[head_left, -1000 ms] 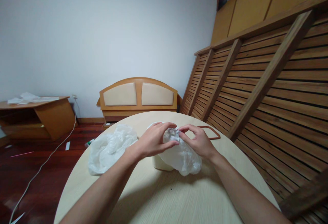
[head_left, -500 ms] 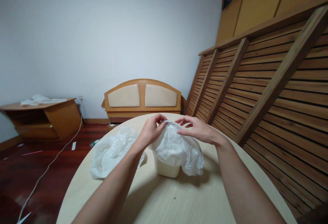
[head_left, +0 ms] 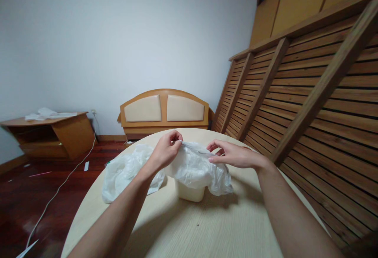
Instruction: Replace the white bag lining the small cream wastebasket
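A thin white plastic bag [head_left: 196, 168] is draped over a small cream container [head_left: 190, 192] on the round pale wooden table [head_left: 212, 226]. My left hand [head_left: 166, 150] pinches the bag's upper edge on the left. My right hand [head_left: 233, 154] pinches the same edge on the right, and the plastic is stretched between the two hands above the container. A second crumpled white plastic bag [head_left: 124, 171] lies on the table to the left, beside my left forearm.
A slatted wooden bed frame [head_left: 310, 93] leans along the right. A padded headboard [head_left: 163, 112] stands against the far wall. A low wooden desk [head_left: 47, 132] with papers is at the left, and a white cable [head_left: 59, 189] trails over the dark red floor.
My hands have moved apart and slightly up, from bunched together at the bag's top to spreading its edge wide over the container. The view shifted a little.
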`<action>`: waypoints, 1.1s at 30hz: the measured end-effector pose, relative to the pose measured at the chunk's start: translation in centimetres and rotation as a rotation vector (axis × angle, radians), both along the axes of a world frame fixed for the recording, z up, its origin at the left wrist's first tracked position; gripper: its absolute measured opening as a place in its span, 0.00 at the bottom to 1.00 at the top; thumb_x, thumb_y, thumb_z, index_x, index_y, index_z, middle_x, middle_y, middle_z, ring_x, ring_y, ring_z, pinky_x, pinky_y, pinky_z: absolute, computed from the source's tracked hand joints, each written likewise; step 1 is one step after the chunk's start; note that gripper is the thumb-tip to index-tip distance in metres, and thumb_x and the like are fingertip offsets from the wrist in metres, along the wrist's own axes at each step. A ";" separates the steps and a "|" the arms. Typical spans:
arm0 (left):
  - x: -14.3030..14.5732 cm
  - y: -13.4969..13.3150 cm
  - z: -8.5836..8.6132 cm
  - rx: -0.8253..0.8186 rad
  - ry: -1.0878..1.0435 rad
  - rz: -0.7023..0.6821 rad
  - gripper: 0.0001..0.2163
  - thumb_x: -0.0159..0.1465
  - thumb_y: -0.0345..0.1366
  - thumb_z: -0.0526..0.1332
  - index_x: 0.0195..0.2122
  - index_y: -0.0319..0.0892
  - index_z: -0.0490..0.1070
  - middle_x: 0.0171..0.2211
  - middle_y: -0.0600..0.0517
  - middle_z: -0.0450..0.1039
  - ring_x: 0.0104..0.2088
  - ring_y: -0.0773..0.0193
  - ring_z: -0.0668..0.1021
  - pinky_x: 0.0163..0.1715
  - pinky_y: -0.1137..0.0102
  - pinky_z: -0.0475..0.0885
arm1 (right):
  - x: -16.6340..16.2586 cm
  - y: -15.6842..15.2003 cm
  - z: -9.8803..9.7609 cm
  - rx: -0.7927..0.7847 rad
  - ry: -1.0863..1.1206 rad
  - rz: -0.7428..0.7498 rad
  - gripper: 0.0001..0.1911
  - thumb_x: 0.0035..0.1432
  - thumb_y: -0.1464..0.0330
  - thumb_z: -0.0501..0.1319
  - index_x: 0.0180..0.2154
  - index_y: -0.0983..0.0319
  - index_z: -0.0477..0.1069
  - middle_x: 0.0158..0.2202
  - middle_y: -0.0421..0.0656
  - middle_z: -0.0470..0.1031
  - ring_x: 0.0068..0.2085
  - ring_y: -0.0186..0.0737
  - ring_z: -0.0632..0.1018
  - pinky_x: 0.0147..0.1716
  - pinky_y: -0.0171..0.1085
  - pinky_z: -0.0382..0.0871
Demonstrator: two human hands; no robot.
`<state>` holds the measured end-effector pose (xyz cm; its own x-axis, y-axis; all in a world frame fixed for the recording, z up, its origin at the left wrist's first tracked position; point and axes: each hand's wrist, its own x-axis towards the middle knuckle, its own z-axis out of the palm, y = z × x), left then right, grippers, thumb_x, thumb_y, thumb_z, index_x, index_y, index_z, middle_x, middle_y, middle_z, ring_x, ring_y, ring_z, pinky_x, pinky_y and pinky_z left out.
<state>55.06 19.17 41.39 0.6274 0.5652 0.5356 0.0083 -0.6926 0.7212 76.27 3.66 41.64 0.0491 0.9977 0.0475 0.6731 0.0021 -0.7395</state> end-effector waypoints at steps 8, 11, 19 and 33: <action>-0.2 0.7 -0.1 0.036 0.063 0.106 0.05 0.55 0.30 0.53 0.27 0.41 0.67 0.27 0.54 0.69 0.29 0.65 0.71 0.31 0.72 0.64 | 0.3 -0.6 0.7 0.033 0.005 0.043 0.20 0.62 0.53 0.59 0.45 0.63 0.69 0.42 0.47 0.76 0.43 0.43 0.76 0.44 0.41 0.70; -0.3 0.8 0.0 0.048 0.083 0.109 0.05 0.56 0.30 0.53 0.28 0.41 0.67 0.27 0.54 0.70 0.29 0.64 0.72 0.31 0.71 0.64 | 0.2 -0.3 0.7 0.007 -0.031 0.044 0.19 0.59 0.56 0.62 0.45 0.63 0.70 0.43 0.47 0.75 0.43 0.42 0.75 0.43 0.40 0.70; -0.8 -1.0 1.1 0.233 0.133 0.011 0.18 0.62 0.39 0.62 0.53 0.42 0.71 0.53 0.45 0.74 0.52 0.54 0.75 0.54 0.61 0.68 | -0.5 0.2 1.0 0.009 -0.054 0.052 0.13 0.55 0.63 0.66 0.39 0.62 0.70 0.32 0.40 0.72 0.33 0.37 0.72 0.31 0.34 0.65; -1.0 -3.0 0.8 0.351 0.168 -0.086 0.26 0.60 0.48 0.67 0.58 0.46 0.70 0.48 0.47 0.78 0.40 0.59 0.78 0.40 0.68 0.73 | -2.3 -0.4 2.0 0.355 -0.032 -0.037 0.08 0.57 0.66 0.64 0.40 0.61 0.73 0.34 0.41 0.75 0.33 0.36 0.75 0.32 0.35 0.70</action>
